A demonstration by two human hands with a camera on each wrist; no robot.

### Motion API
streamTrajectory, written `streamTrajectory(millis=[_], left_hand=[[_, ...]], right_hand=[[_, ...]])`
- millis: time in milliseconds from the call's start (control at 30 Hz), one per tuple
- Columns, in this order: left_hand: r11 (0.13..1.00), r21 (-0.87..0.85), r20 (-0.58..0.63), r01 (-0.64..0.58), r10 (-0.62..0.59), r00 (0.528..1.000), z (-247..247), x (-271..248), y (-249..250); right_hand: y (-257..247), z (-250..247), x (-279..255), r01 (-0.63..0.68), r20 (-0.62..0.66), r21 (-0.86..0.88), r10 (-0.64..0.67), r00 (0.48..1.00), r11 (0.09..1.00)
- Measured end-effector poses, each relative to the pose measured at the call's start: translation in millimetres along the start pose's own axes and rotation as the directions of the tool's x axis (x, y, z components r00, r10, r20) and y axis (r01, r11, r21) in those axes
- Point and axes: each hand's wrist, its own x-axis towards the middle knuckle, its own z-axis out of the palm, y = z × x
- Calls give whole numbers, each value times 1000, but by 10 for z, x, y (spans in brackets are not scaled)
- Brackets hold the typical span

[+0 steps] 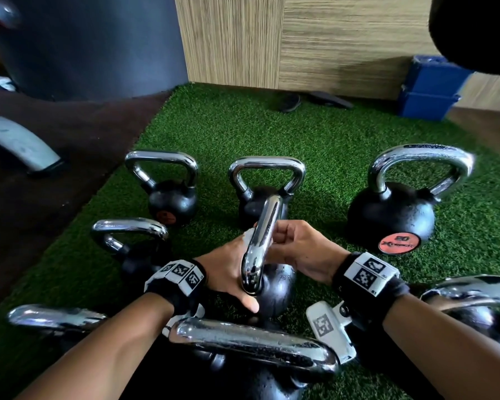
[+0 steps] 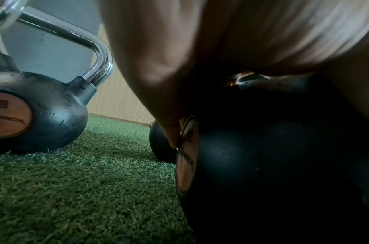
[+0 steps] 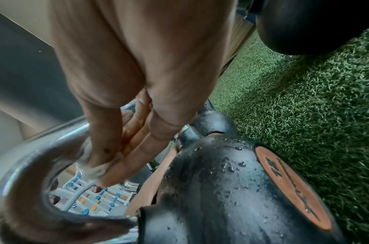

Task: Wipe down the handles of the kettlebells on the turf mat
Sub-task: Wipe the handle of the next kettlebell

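Note:
Several black kettlebells with chrome handles stand on the green turf mat (image 1: 315, 134). The middle kettlebell (image 1: 277, 290) has its handle (image 1: 261, 241) end-on to me. My right hand (image 1: 277, 238) pinches a white cloth (image 1: 247, 236) against that handle; in the right wrist view thumb and fingers (image 3: 125, 158) press the cloth (image 3: 94, 170) on the handle's inner side (image 3: 23, 156). My left hand (image 1: 228, 269) cups the same kettlebell's ball, thumb down its side. The left wrist view shows that thumb (image 2: 158, 99) on the ball (image 2: 273, 156) beside the orange label. The left fingers are hidden behind the handle.
Other kettlebells ring the middle one: back left (image 1: 171, 203), back centre (image 1: 264, 171), a large one marked 20 (image 1: 393, 215), left (image 1: 130, 235), near front (image 1: 254, 345), far right (image 1: 474, 293). Blue blocks (image 1: 427, 90) and dark sandals (image 1: 290, 103) lie by the wooden wall. A grey machine foot (image 1: 18, 142) stands on the dark floor at left.

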Motion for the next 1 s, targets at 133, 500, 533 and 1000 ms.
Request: streamTrajectory(millis=[133,500,533,1000], left_hand=[[999,-35,-12,38,-39,999,-5,-40,9],[997,-75,-6,23,-24,1000,-30,-46,85],[997,-81,-15,6,-7,1000,-28,-43,79],[993,-111,-67,-41,33,997,-11,-80,55]], right_hand=[[21,25,50,15,-29,-66,-17,999,998],[182,10,209,175,-402,-103,-201,893,979],[171,24,217,188,-448,-127,-225,865,974],[39,76,333,-29,-703,-288,-190,685,957]])
